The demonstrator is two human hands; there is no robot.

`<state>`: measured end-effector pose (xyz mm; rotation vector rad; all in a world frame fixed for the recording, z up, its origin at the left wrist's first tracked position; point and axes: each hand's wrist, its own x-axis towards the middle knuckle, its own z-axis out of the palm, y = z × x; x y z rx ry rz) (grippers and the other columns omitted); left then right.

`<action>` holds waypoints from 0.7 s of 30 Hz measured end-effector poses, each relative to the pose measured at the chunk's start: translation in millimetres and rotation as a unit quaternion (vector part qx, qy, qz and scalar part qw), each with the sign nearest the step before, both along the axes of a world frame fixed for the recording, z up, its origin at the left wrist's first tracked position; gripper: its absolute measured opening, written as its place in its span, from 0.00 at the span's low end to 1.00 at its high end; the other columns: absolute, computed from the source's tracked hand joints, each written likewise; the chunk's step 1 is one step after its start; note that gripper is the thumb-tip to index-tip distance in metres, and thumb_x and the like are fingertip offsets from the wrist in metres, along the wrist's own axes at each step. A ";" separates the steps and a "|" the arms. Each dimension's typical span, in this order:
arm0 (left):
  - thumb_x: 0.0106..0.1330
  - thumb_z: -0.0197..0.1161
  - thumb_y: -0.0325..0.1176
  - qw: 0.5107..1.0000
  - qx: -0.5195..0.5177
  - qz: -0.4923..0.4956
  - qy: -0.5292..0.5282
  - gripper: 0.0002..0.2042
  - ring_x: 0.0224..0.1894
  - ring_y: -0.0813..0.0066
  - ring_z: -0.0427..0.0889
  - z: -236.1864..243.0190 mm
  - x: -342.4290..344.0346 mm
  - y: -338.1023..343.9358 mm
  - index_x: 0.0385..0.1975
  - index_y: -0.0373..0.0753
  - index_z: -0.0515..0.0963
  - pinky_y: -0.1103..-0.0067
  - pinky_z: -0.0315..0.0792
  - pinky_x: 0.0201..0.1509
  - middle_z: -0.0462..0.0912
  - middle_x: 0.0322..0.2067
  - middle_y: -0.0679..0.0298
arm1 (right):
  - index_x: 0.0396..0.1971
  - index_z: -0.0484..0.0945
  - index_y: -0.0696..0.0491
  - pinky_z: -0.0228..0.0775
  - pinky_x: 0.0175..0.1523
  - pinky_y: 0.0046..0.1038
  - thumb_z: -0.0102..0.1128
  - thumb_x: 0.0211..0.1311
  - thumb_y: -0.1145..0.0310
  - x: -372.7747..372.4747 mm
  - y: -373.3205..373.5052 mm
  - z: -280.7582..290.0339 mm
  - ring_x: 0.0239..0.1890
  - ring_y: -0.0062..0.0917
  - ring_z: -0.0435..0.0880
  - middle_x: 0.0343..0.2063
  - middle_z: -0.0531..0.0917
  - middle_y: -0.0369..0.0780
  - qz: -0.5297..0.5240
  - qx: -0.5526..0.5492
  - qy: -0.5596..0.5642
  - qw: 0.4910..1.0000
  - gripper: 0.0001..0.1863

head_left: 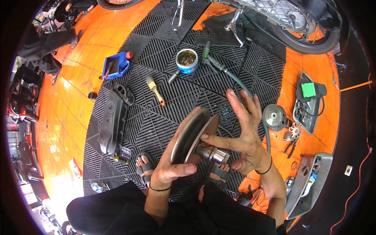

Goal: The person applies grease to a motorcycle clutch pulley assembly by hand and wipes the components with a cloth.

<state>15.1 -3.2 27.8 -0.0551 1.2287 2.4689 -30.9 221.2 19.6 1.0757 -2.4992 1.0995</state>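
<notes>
Held up over the knees, above the black ribbed plastic floor mat (164,113), is a grey metal pulley disc with a short steel hub (196,137). It looks solid and heavy, rigid, probably greasy, so the rim and hub seem the safest places to hold. The left hand (172,164) cups the disc's back edge from below, thumb clamped across, forearm rising between the knees. The right hand (244,133) is spread wide, fingers fanned upward, only thumb and forefinger touching the hub, not gripping. A grease tin (187,60) and a wooden-handled brush (155,91) lie beyond.
</notes>
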 end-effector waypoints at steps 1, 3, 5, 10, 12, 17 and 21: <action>0.42 0.77 0.41 1.000 0.012 0.003 0.013 0.62 0.77 0.52 0.56 -2.7 -1.0 -0.9 0.77 0.30 0.44 0.62 0.44 0.80 0.58 0.73 0.45 | 0.59 0.82 0.23 0.23 0.75 0.61 0.26 0.67 0.23 -1.3 1.0 1.4 0.79 0.52 0.45 0.76 0.57 0.51 -0.005 0.036 0.021 0.999 0.39; 0.44 0.77 0.38 0.999 0.027 0.002 0.018 0.61 0.77 0.52 0.57 -1.8 -2.6 -1.5 0.77 0.29 0.43 0.61 0.45 0.80 0.58 0.73 0.44 | 0.60 0.80 0.21 0.23 0.75 0.62 0.27 0.64 0.20 -3.2 2.2 11.7 0.79 0.50 0.45 0.76 0.58 0.46 -0.017 0.130 0.058 0.990 0.39; 0.49 0.77 0.37 0.997 0.014 0.005 0.075 0.59 0.76 0.51 0.58 -3.3 -4.6 -8.0 0.78 0.32 0.41 0.60 0.49 0.80 0.55 0.74 0.43 | 0.61 0.79 0.21 0.23 0.75 0.63 0.28 0.62 0.18 -2.4 -1.4 20.9 0.79 0.47 0.46 0.76 0.60 0.42 -0.016 0.220 0.105 0.970 0.40; 0.53 0.76 0.45 0.991 -0.083 -0.044 0.091 0.59 0.78 0.48 0.49 -1.8 -7.7 -8.0 0.79 0.36 0.40 0.55 0.47 0.79 0.50 0.75 0.42 | 0.54 0.85 0.25 0.26 0.76 0.64 0.26 0.55 0.14 2.5 16.7 -1.0 0.79 0.50 0.43 0.76 0.59 0.45 -0.084 0.222 0.106 0.965 0.46; 0.57 0.73 0.54 0.981 -0.116 -0.041 0.151 0.58 0.77 0.40 0.50 -23.1 -6.9 -7.7 0.79 0.38 0.40 0.46 0.50 0.77 0.52 0.72 0.34 | 0.53 0.85 0.26 0.27 0.77 0.64 0.17 0.57 0.15 3.9 13.2 -14.6 0.78 0.51 0.47 0.75 0.59 0.47 -0.095 0.214 0.094 0.968 0.49; 0.53 0.74 0.53 0.986 -0.089 0.011 0.142 0.61 0.78 0.42 0.48 -29.1 -4.4 -16.5 0.78 0.34 0.39 0.50 0.48 0.78 0.48 0.74 0.38 | 0.56 0.84 0.39 0.33 0.78 0.60 0.13 0.62 0.19 5.8 -8.4 -13.7 0.78 0.50 0.49 0.75 0.59 0.51 -0.145 0.053 -0.024 0.988 0.53; 0.54 0.76 0.42 0.974 -0.131 0.058 0.173 0.59 0.79 0.50 0.47 -20.2 -11.7 -12.8 0.78 0.31 0.38 0.60 0.44 0.81 0.42 0.78 0.47 | 0.63 0.77 0.50 0.39 0.78 0.55 0.17 0.68 0.24 8.1 -4.7 -16.9 0.78 0.47 0.52 0.75 0.59 0.50 -0.151 -0.083 -0.128 0.977 0.52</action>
